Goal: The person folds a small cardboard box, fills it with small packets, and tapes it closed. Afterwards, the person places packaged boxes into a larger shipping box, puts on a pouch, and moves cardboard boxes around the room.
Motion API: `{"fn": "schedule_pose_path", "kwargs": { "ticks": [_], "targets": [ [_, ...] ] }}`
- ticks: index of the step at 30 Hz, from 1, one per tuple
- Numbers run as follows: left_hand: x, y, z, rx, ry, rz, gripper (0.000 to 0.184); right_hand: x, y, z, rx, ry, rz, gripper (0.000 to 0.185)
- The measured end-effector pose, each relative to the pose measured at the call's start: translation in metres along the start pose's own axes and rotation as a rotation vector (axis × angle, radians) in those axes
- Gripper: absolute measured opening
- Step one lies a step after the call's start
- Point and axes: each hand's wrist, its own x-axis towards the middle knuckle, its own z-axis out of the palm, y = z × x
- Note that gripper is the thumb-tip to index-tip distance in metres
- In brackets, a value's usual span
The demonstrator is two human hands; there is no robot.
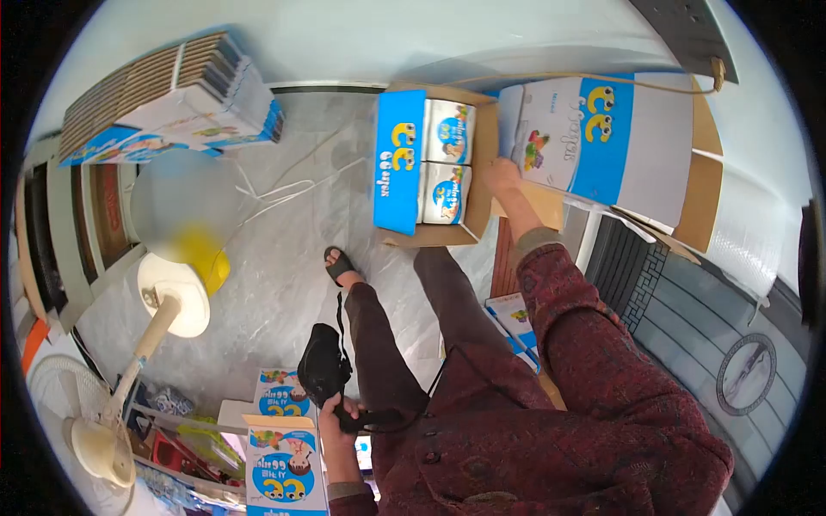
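Note:
My left hand (337, 423) is closed round the strap or handle of a black tape-gun-like or bag-like object (323, 365), whose exact kind I cannot make out. My right hand (502, 176) is at the right edge of an open carton (397, 168), its fingers closed over the cardboard rim. Inside that carton sit several white and blue printed packs (447, 133). A blue flap folds out on its left side. Just right of my right hand stands a larger white and blue carton (654, 142) with brown flaps open.
Flattened cartons (172, 99) are stacked at the upper left. A white stand with a round base (194, 301) stands at the left on the grey floor (284, 224), where a white cord lies. Printed boxes (284, 464) are at the lower left, and a grey mat (705, 318) is at the right.

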Motion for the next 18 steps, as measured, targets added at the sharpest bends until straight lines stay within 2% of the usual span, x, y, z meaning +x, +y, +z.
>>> {"fn": "schedule_pose_path", "kwargs": {
  "ticks": [3,4,5,7,8,9,10,11,12,13,14,15,16,17,18],
  "targets": [
    [0.003,-0.003,-0.013,0.033,-0.043,0.020,0.025,0.006,0.020,0.012,0.006,0.029,0.080,0.041],
    [0.003,-0.006,-0.019,0.028,-0.028,0.020,0.024,0.004,0.033,0.020,0.024,0.099,-0.011,0.044],
    [0.001,-0.007,-0.022,0.016,0.000,0.026,0.024,0.026,0.079,0.040,0.024,0.061,-0.103,0.047],
    [-0.005,-0.005,-0.028,0.010,0.034,-0.008,0.021,-0.037,0.042,0.013,0.212,-0.069,-0.093,0.037],
    [-0.001,-0.008,-0.045,0.013,-0.016,-0.004,0.020,-0.052,0.060,0.028,0.486,-0.006,-0.312,0.035],
    [-0.008,-0.004,-0.049,-0.003,-0.030,-0.010,0.021,-0.074,0.079,0.034,0.315,0.027,-0.560,0.042],
    [-0.007,-0.006,-0.057,-0.055,-0.004,-0.027,0.020,-0.116,0.067,0.025,0.361,0.056,-0.424,0.040],
    [-0.009,-0.005,-0.063,-0.103,0.010,-0.053,0.019,-0.146,0.068,0.013,0.254,-0.073,-0.489,0.038],
    [-0.016,-0.007,-0.065,-0.165,0.027,-0.037,0.018,-0.161,0.101,0.033,0.239,-0.057,-0.633,0.030],
    [-0.029,-0.007,-0.060,-0.208,0.027,-0.003,0.018,-0.163,0.141,0.048,0.028,-0.166,-0.965,0.022],
    [-0.048,-0.006,-0.051,-0.274,0.058,0.006,0.018,-0.172,0.163,0.059,-0.325,-0.130,-1.163,0.020],
    [-0.063,-0.008,-0.045,-0.346,0.089,0.015,0.018,-0.189,0.164,0.051,-0.160,-0.750,-0.612,0.028],
    [-0.076,-0.015,-0.046,-0.382,0.085,0.039,0.017,-0.198,0.168,0.045,-0.445,-0.631,-1.189,0.026],
    [-0.084,-0.028,-0.051,-0.446,0.098,0.072,0.017,-0.200,0.194,0.054,-0.137,-0.723,-0.957,0.026],
    [-0.091,-0.042,-0.056,-0.513,-0.013,0.114,0.014,-0.191,0.206,0.065,0.153,-0.806,-0.702,0.025]
  ]
}}
